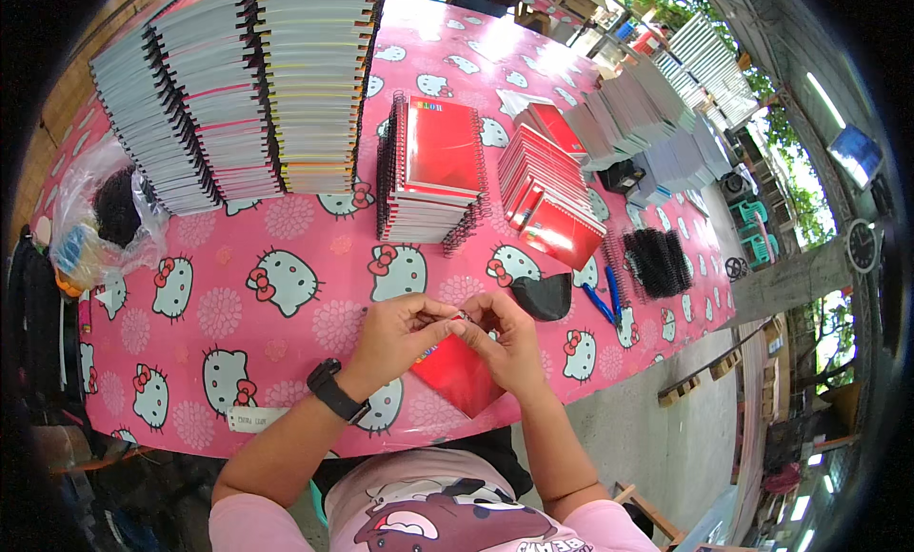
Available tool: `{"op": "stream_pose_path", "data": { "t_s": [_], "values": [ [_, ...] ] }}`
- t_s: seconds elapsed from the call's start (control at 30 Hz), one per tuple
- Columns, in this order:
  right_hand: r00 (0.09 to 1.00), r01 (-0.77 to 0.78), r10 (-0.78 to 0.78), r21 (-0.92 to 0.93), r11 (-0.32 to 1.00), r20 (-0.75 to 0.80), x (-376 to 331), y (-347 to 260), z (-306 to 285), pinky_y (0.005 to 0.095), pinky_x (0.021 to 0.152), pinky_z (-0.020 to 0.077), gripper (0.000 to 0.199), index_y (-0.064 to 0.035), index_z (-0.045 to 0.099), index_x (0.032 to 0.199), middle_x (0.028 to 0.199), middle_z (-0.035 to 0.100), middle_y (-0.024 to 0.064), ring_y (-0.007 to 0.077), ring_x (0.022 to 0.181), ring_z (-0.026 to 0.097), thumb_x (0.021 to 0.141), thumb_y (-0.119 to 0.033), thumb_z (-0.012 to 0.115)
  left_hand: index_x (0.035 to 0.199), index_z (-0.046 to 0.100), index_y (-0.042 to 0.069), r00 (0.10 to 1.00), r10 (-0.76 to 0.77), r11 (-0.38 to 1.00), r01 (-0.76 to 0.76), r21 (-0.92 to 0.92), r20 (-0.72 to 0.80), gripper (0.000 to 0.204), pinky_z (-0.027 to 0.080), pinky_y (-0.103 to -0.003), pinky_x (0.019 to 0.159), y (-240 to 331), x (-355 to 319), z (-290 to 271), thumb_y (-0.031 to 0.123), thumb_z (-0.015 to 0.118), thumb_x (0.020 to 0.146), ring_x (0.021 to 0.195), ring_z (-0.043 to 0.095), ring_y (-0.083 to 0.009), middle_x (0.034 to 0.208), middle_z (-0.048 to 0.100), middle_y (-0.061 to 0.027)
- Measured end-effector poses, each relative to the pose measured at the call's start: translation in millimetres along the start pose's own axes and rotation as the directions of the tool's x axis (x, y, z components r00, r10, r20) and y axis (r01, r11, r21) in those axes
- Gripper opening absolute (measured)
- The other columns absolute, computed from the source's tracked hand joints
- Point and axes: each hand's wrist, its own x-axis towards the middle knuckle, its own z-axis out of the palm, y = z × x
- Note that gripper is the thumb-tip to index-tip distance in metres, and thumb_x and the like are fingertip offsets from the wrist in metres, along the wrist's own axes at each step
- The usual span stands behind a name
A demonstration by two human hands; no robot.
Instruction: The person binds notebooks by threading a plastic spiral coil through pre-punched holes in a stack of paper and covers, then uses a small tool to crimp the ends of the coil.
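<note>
A red-covered notebook point(464, 379) lies tilted beneath my hands, close to the table's near edge. My left hand point(407, 335), with a black watch on its wrist, pinches at the notebook's upper edge. From the other side my right hand point(503, 341) closes on the same edge, the fingertips of both hands almost meeting. Whatever is between those fingertips is mostly hidden. Right of my right hand lie a dark, flat pouch-like piece point(543, 296) and a blue-handled hand tool point(600, 303), apparently pliers.
Spiral-bound red notebooks point(443, 147) stand stacked beyond my hands, with more red notebooks point(547, 176) fanned beside them. Tall bound stacks point(314, 95) rise at far left. Black binding coils point(657, 264) sit right; a plastic bag point(86, 219) lies left on the pink tablecloth point(314, 309).
</note>
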Motion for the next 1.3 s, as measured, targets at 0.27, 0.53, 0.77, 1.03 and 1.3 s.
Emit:
{"op": "stream_pose_path", "data": {
  "t_s": [0.27, 0.53, 0.77, 1.03, 1.3],
  "values": [
    [0.99, 0.139, -0.135, -0.119, 0.983, 0.038, 3, -3, -6, 0.0244, 0.053, 0.038, 0.017, -0.0014, 0.056, 0.082, 0.067, 0.048, 0.0035, 0.0111, 0.059, 0.047, 0.08, -0.012, 0.069, 0.094, 0.061, -0.003, 0.997, 0.075, 0.997, -0.075, 0.013, -0.011, 0.011, 0.049, -0.024, 0.078, 4, -4, 7, 0.002, 0.062, 0.084, 0.085, 0.06, -0.01, 0.092, 0.064, -0.0072],
    [0.96, 0.279, -0.258, -0.385, 0.88, 0.107, 1, -14, -7, 0.0298, 0.061, 0.0439, 0.012, 0.0019, 0.059, 0.089, 0.075, 0.056, 0.0119, 0.0211, 0.066, 0.055, 0.082, -0.007, 0.062, 0.097, 0.051, 0.0, 0.987, 0.152, 0.986, -0.155, -0.068, -0.048, 0.02, 0.047, -0.022, 0.077, -4, -4, 9, 0.0, 0.064, 0.082, 0.085, 0.057, -0.0089, 0.091, 0.058, -0.0041],
    [0.983, 0.156, -0.132, -0.205, 0.966, 0.125, 3, -11, -9, 0.0257, 0.061, 0.0423, 0.014, 0.0005, 0.058, 0.088, 0.075, 0.055, 0.0055, 0.0135, 0.067, 0.052, 0.081, -0.009, 0.066, 0.099, 0.046, 0.002, 0.983, 0.184, 0.971, -0.182, -0.152, -0.003, 0.025, 0.047, -0.022, 0.077, -8, -3, 4, -0.001, 0.064, 0.082, 0.085, 0.055, -0.0081, 0.089, 0.052, -0.0026],
    [0.99, 0.142, -0.138, -0.091, 0.986, 0.041, -3, -7, -13, 0.0294, 0.055, 0.038, 0.019, -0.0003, 0.056, 0.078, 0.068, 0.05, 0.0076, 0.0173, 0.061, 0.047, 0.078, -0.014, 0.069, 0.094, 0.04, 0.005, 0.969, 0.247, 0.966, -0.246, -0.076, 0.01, 0.026, 0.047, -0.023, 0.074, -4, -2, 10, -0.003, 0.062, 0.083, 0.082, 0.057, -0.0099, 0.087, 0.057, -0.0062],
    [0.921, 0.383, -0.389, -0.246, 0.891, 0.024, -2, -3, -8, 0.0386, 0.064, 0.0442, 0.016, 0.0007, 0.057, 0.086, 0.074, 0.054, 0.0153, 0.03, 0.071, 0.057, 0.081, -0.013, 0.064, 0.113, 0.044, 0.005, 0.967, 0.256, 0.945, -0.248, 0.211, -0.009, 0.041, 0.046, -0.022, 0.066, 17, -7, 18, 0.003, 0.068, 0.08, 0.075, 0.054, -0.0081, 0.085, 0.056, -0.0038]
  ]
}}
